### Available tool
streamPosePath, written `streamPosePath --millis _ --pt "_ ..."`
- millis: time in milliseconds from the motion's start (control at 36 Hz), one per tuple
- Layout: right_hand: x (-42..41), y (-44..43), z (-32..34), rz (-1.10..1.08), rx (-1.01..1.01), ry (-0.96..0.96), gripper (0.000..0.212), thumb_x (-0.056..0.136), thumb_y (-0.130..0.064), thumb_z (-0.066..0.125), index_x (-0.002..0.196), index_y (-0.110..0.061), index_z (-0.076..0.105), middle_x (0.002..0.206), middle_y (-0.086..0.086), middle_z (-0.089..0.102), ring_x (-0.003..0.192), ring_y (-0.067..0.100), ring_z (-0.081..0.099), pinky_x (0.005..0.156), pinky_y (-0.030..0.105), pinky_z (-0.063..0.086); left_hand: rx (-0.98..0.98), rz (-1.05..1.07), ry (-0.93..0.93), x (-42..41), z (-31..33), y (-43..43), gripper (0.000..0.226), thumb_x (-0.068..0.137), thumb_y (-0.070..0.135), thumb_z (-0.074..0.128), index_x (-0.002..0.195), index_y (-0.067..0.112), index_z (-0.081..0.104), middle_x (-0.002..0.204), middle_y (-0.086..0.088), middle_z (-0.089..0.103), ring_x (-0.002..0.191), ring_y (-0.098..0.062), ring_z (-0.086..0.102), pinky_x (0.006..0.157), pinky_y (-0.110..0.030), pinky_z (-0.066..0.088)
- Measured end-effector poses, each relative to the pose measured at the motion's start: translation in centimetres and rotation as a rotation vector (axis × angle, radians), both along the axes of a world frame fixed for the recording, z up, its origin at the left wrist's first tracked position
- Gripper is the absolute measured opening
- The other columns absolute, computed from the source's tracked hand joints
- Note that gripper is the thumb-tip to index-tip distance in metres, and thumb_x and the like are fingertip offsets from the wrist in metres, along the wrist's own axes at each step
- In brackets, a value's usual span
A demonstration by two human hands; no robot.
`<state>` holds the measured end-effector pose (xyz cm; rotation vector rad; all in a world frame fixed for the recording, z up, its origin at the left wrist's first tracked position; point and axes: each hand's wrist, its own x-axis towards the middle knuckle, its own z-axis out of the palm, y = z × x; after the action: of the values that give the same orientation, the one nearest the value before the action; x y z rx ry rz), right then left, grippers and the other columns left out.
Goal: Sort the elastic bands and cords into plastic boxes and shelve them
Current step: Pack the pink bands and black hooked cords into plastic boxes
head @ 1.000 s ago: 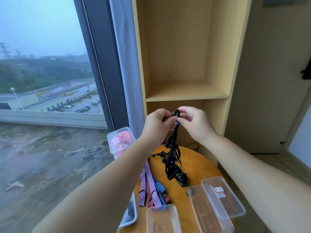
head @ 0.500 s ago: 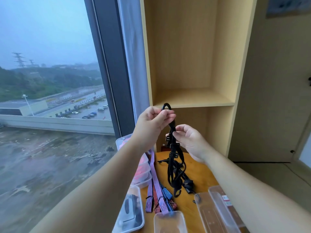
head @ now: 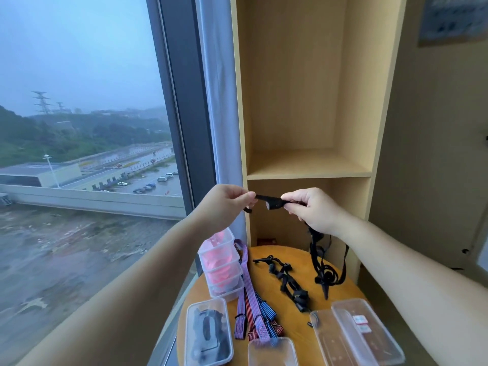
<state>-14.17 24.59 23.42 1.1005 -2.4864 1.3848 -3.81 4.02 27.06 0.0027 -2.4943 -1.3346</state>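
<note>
Your left grip (head: 224,204) pinches one end of a black elastic band (head: 269,202) between thumb and fingertips. Your right grip (head: 315,211) is curled round the same band close by, so a short stretch runs level between the two. It is held in the air in front of the lower opening of the shelf unit (head: 309,174).

The band is flat, narrow and matt black, with a thicker black piece on it next to the right grip. Below that grip the rest hangs in tangled loops over the round wooden counter (head: 295,253); you cannot tell whether its lowest end touches the wood.

On the counter's left edge stands a stack of clear boxes (head: 220,270) with pink things inside. Nearer you is a lidded box (head: 208,331) holding something black. Two empty clear boxes (head: 353,336) overlap on the right, and another clear box (head: 272,352) sits at the near edge.

Striped bands (head: 250,299) in purple, red and blue lie side by side between the boxes. A second black cord (head: 287,278), knotted and kinked, lies loose mid-counter, apart from the hanging one.
</note>
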Motion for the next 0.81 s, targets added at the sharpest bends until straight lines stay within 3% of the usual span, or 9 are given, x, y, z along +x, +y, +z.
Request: streamPosePath --millis 83,194,306,417,528,611,694,806 --pt "0.5 0.0 1.6 0.030 0.031 0.033 0.024 0.097 -0.013 0.056 0.099 -0.030 0.074 0.061 -0.017 0.058 0.051 0.002 0.044 0.053 0.013 0.036 0.133 -0.058 -0.120 0.5 1.1 -0.3 0.019 0.095 0.015 0.061 0.085 0.007 0.076 0.065 -0.005 0.066 0.047 -0.011 0.042 0.046 -0.020 0.040" --pt "0.8 -0.3 3.5 0.017 -0.041 0.061 0.020 0.096 -0.012 0.058 0.099 -0.024 0.074 0.054 -0.017 0.055 0.048 0.002 0.042 0.048 0.015 0.035 0.121 -0.130 -0.220 1.1 1.7 -0.1 0.016 0.094 0.015 0.063 0.087 0.010 0.077 0.076 -0.004 0.073 0.053 -0.010 0.050 0.053 -0.020 0.045" --pt "1.4 -0.5 4.4 0.018 -0.171 0.049 0.019 0.095 -0.015 0.061 0.095 -0.031 0.072 0.070 -0.004 0.067 0.059 0.007 0.057 0.058 0.017 0.048 0.212 -0.128 -0.097 1.3 1.6 -0.3 0.016 0.094 0.013 0.063 0.086 0.009 0.076 0.072 -0.005 0.069 0.056 -0.013 0.054 0.056 -0.020 0.047" --pt "1.7 -0.6 3.1 0.102 -0.275 -0.157 0.017 0.091 -0.012 0.067 0.097 -0.028 0.071 0.088 0.002 0.075 0.082 0.013 0.071 0.072 0.020 0.057 0.309 -0.154 -0.019 1.7 1.3 -0.4 0.017 0.094 0.015 0.063 0.084 0.010 0.077 0.074 -0.004 0.069 0.054 -0.009 0.050 0.053 -0.017 0.044" --pt "1.9 -1.0 1.1 0.103 -0.362 -0.295 0.010 0.088 -0.010 0.071 0.089 -0.019 0.073 0.077 0.002 0.069 0.078 0.018 0.069 0.069 0.032 0.059 0.218 -0.098 0.037 1.7 0.9 -0.2 0.020 0.093 0.026 0.065 0.080 0.020 0.079 0.069 0.005 0.067 0.052 -0.004 0.043 0.059 -0.020 0.039" --pt "2.2 -1.7 0.3 0.090 -0.395 -0.328 0.006 0.089 -0.015 0.071 0.094 -0.018 0.073 0.087 0.011 0.071 0.083 0.022 0.072 0.075 0.035 0.060 0.247 -0.085 0.084 1.6 0.4 0.1 0.016 0.094 0.023 0.064 0.084 0.022 0.078 0.071 0.008 0.070 0.058 -0.002 0.051 0.068 -0.024 0.043" --pt "2.5 -2.3 0.0 0.090 -0.393 -0.325 0.012 0.089 -0.017 0.071 0.100 -0.015 0.070 0.099 0.018 0.070 0.082 0.022 0.072 0.082 0.039 0.059 0.262 -0.061 0.142 1.5 0.2 0.5 0.015 0.093 0.020 0.065 0.085 0.024 0.076 0.075 0.006 0.073 0.060 -0.002 0.056 0.062 -0.018 0.046" --pt "3.2 -2.8 -0.1 0.112 -0.414 -0.355 0.011 0.094 -0.009 0.061 0.104 -0.012 0.065 0.085 0.010 0.073 0.080 0.022 0.069 0.084 0.041 0.057 0.172 0.010 0.208 1.0 0.0 0.9 0.013 0.090 0.016 0.069 0.086 0.025 0.077 0.070 0.006 0.072 0.058 0.000 0.059 0.057 -0.014 0.045"
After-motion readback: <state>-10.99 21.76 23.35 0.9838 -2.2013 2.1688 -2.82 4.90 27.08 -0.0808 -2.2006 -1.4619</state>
